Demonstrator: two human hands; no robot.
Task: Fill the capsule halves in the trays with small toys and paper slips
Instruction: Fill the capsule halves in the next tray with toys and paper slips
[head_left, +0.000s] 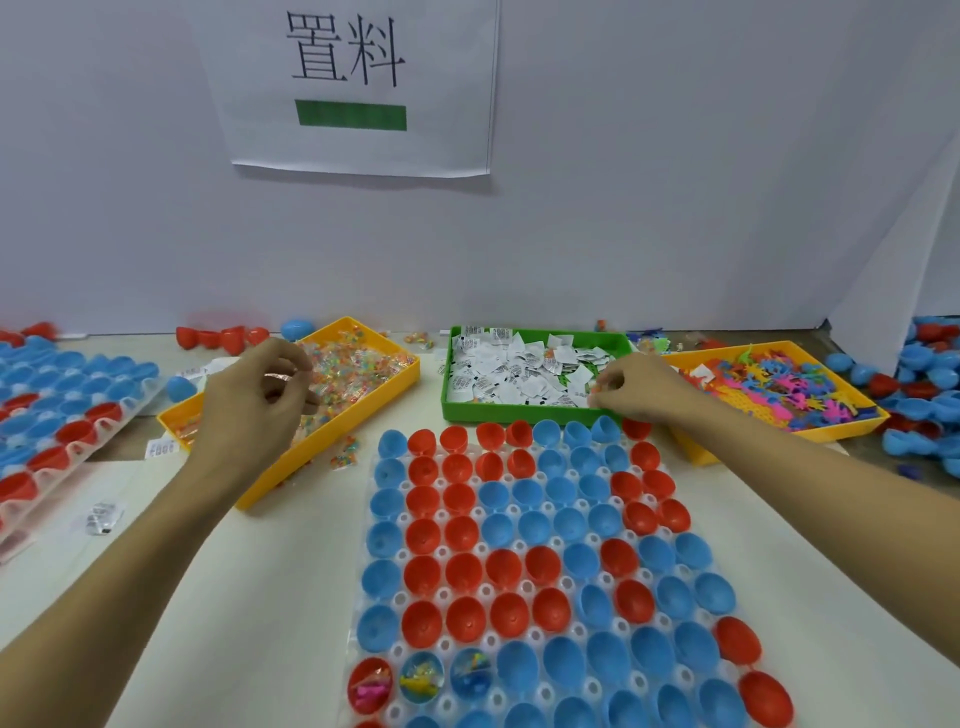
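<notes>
Our clear tray (363, 613) of red and blue capsule halves (423, 576) lies nearest on the table (270, 597). Beyond it, our right hand (631, 387) pinches paper slips (519, 371) in the green bin (519, 413); our left hand (257, 400), fingers curled, hovers over the yellow bin (332, 436) of bagged toys (358, 364).

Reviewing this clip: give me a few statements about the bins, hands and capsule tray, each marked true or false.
1. The green plastic bin holds white paper slips. True.
2. Every capsule half in the clear plastic tray is filled. False: only three near-left ones hold contents.
3. The left hand is over the yellow bin of small packets. True.
4. The right hand rests inside the clear tray. False: it is at the green bin's right end.
</notes>
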